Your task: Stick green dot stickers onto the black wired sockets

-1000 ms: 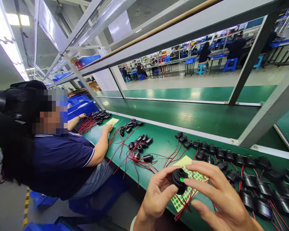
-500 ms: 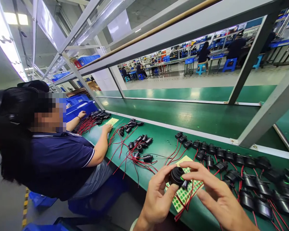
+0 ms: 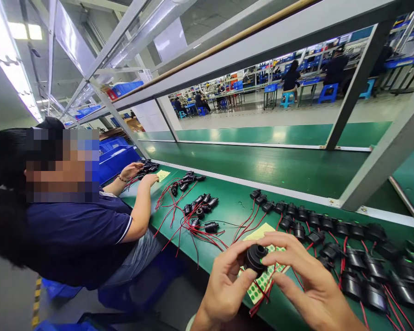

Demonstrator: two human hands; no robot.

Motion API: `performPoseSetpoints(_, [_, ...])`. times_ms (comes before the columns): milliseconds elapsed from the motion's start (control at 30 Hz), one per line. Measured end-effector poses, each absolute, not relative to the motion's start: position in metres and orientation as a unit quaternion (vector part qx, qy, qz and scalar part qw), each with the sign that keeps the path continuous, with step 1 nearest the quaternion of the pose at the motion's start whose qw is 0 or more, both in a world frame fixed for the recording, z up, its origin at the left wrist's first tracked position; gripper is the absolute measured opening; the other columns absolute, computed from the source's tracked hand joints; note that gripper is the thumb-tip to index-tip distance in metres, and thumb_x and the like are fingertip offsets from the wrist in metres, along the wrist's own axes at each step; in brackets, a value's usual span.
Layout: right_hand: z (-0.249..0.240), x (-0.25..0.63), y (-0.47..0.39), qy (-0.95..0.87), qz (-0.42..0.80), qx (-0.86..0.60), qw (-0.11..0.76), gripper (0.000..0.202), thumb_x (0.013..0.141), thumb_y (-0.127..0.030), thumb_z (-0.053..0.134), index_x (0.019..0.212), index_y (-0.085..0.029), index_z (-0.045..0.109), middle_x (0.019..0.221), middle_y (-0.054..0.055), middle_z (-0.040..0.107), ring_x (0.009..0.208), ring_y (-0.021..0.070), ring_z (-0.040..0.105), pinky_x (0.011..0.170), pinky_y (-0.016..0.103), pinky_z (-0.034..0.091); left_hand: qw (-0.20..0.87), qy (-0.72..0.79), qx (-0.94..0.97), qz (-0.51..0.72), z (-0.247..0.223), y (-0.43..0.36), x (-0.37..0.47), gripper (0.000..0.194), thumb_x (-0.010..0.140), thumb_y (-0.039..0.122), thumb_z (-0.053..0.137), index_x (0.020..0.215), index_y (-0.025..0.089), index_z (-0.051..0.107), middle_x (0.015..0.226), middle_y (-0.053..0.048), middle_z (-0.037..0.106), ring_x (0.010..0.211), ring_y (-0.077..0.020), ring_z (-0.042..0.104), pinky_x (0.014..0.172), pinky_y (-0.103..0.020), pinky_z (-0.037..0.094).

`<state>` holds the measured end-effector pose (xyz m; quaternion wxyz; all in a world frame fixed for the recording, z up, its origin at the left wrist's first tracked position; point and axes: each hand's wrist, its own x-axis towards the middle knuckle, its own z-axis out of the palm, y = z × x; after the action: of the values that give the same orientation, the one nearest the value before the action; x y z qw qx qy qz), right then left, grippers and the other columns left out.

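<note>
My left hand (image 3: 229,280) grips a round black part (image 3: 255,259) between thumb and fingers, with red and black wires hanging below it. My right hand (image 3: 305,276) is at the part's right side, a fingertip touching a small green dot near its top opening; its thumb is apart from the fingers. Beneath both hands lies a yellow sheet (image 3: 262,232) of green round stickers, partly covered by them. Rows of similar black parts (image 3: 357,259) with red wires are on the green table to the right. Another group (image 3: 200,209) lies left of my hands.
At the left a person in a dark blue shirt (image 3: 79,234) reaches over the table toward more black parts and a small yellow sheet (image 3: 163,175). Blue bins (image 3: 115,158) stand beyond. A metal frame post (image 3: 386,151) rises at the right.
The black part in my left hand has turned so its top opening faces me more. My right thumb has moved up closer to it. The other person's head and hands have shifted.
</note>
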<state>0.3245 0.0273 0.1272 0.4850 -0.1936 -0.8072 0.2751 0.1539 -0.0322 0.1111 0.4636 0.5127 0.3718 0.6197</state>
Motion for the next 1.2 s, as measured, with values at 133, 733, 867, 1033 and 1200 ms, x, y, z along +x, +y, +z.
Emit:
performPoseSetpoints(133, [0.131,0.326,0.029,-0.739,0.378,-0.220,0.512,0.012,0.095,-0.035,0.060,0.090,-0.026,0.065,0.102,0.005,0.072,0.090,0.0210,0.073,0.076,0.028,0.061,0.476,0.362,0.510,0.618,0.115,-0.031,0.155,0.034,0.087,0.026,0.070,0.121,0.022,0.069,0.117,-0.010,0.073,0.107,-0.0237,0.068,0.096,-0.030,0.053])
performPoseSetpoints(733, [0.130,0.326,0.031,-0.764,0.408,-0.213,0.451,0.008,0.093,-0.023,0.061,0.099,-0.028,0.058,0.107,0.001,0.068,0.102,0.0163,0.067,0.086,0.022,0.056,0.544,0.313,0.466,0.625,0.102,-0.029,0.155,0.040,0.085,0.034,0.072,0.122,0.019,0.069,0.117,-0.012,0.073,0.107,-0.0247,0.068,0.093,-0.028,0.051])
performPoseSetpoints(867, [0.132,0.328,0.030,-0.770,0.373,-0.214,0.471,0.014,0.092,-0.025,0.063,0.105,-0.030,0.060,0.109,0.001,0.068,0.105,0.0164,0.066,0.090,0.022,0.055,0.544,0.315,0.456,0.630,0.097,-0.031,0.154,0.040,0.084,0.032,0.073,0.122,0.020,0.069,0.113,-0.010,0.074,0.104,-0.0223,0.069,0.091,-0.025,0.051])
performPoseSetpoints(1033, [0.139,0.321,0.024,-0.784,0.317,-0.216,0.488,0.006,0.093,-0.021,0.061,0.091,-0.027,0.061,0.105,0.000,0.065,0.098,0.0125,0.066,0.087,0.018,0.052,0.543,0.313,0.460,0.629,0.099,-0.034,0.155,0.037,0.086,0.027,0.071,0.124,0.024,0.068,0.117,-0.008,0.073,0.108,-0.0208,0.068,0.094,-0.023,0.050])
performPoseSetpoints(1200, [0.136,0.317,0.025,-0.791,0.291,-0.217,0.492,0.008,0.093,-0.018,0.060,0.088,-0.025,0.062,0.103,0.000,0.065,0.096,0.0113,0.065,0.087,0.016,0.051,0.531,0.321,0.462,0.634,0.100,-0.035,0.155,0.037,0.087,0.028,0.070,0.123,0.024,0.068,0.117,-0.008,0.073,0.109,-0.0214,0.067,0.095,-0.024,0.050])
